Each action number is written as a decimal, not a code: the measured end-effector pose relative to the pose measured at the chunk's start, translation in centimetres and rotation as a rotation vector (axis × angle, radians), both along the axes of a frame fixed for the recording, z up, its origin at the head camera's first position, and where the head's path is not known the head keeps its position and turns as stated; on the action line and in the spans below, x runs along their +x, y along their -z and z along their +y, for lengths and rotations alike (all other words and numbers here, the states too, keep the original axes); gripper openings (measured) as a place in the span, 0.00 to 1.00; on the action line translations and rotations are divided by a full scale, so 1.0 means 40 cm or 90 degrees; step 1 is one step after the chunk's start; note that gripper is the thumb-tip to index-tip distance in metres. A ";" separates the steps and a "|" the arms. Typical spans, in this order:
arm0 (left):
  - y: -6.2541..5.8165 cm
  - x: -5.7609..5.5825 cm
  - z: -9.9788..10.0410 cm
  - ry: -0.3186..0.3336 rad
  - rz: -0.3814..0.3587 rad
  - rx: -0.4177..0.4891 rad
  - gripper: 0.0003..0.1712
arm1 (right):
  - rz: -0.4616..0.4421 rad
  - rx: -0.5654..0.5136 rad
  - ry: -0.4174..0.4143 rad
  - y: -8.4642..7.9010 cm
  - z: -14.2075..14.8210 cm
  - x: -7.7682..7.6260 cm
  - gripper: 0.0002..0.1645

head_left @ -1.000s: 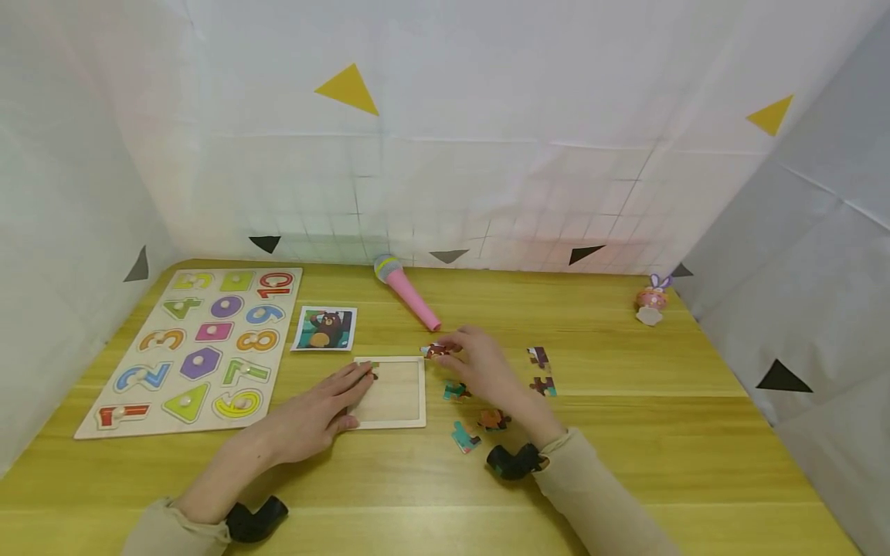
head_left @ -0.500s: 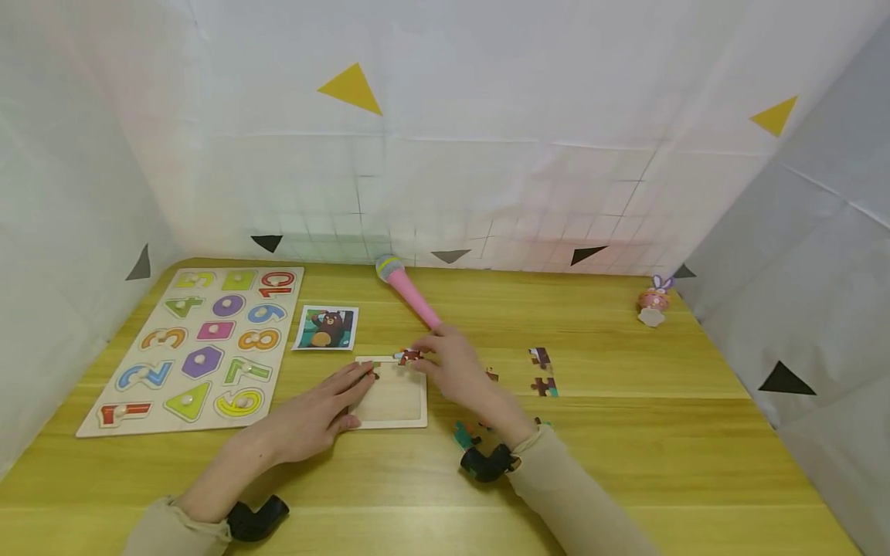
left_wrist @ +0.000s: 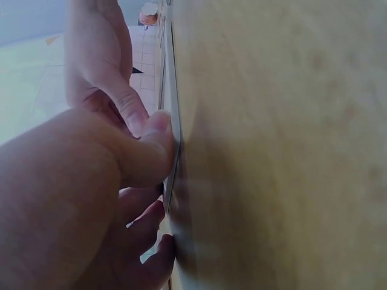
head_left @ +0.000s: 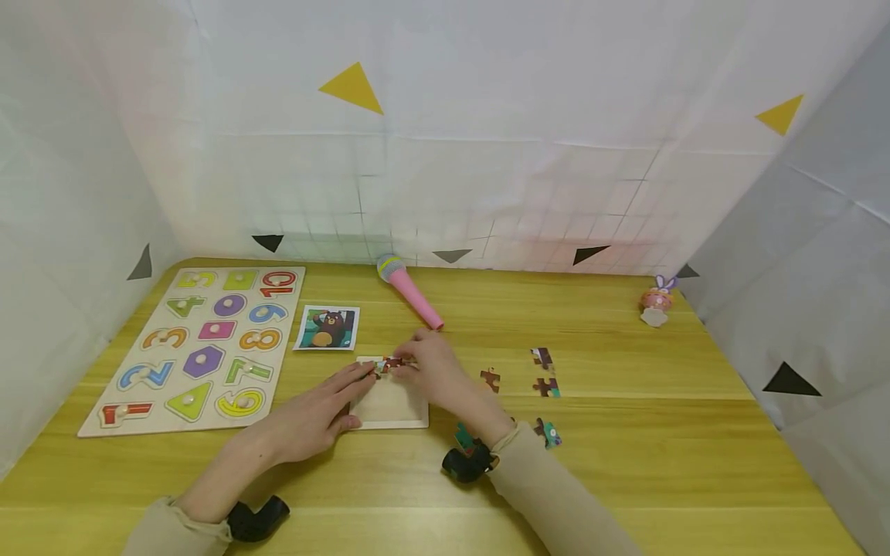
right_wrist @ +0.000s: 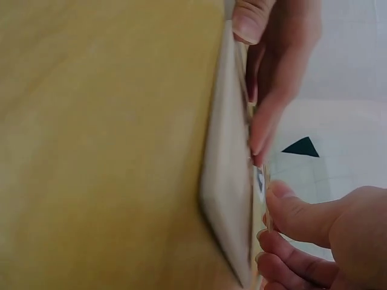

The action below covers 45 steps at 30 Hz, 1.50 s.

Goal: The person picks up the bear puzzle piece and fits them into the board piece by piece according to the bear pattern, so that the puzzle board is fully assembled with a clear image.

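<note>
A shallow wooden puzzle tray [head_left: 392,403] lies on the table in the head view. My left hand [head_left: 313,409] rests along its left side, fingers stretched over the upper left corner and partly covering a jigsaw piece there. Between thumb and fingers, my right hand [head_left: 438,374] pinches a dark red and white jigsaw piece [head_left: 392,365] at the tray's upper edge, close to the left fingertips. In the right wrist view, the tray [right_wrist: 228,157] appears edge-on, with the right thumb and fingers at its far side. The left thumb [left_wrist: 158,136] touches the tray edge in the left wrist view.
Several loose jigsaw pieces [head_left: 545,387] lie right of the tray, some partly hidden by the right forearm. Behind are a bear picture card [head_left: 327,328] and a pink toy microphone [head_left: 415,297]. A number board [head_left: 208,332] lies left; a bunny toy [head_left: 657,300] stands far right.
My right hand has carried the jigsaw piece leftward from the table right of the tray to the tray's upper edge. The left hand has stayed in place.
</note>
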State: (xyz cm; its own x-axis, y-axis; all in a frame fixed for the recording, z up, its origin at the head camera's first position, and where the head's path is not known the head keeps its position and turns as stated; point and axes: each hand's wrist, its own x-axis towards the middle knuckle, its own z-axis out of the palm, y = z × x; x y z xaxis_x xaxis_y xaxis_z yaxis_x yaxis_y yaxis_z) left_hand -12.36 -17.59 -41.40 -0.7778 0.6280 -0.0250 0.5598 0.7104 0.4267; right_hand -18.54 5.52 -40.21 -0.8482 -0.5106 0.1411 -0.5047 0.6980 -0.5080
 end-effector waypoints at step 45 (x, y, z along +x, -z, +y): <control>-0.012 0.000 0.040 -0.039 0.047 -0.065 0.38 | 0.005 -0.028 0.006 0.027 -0.003 0.003 0.14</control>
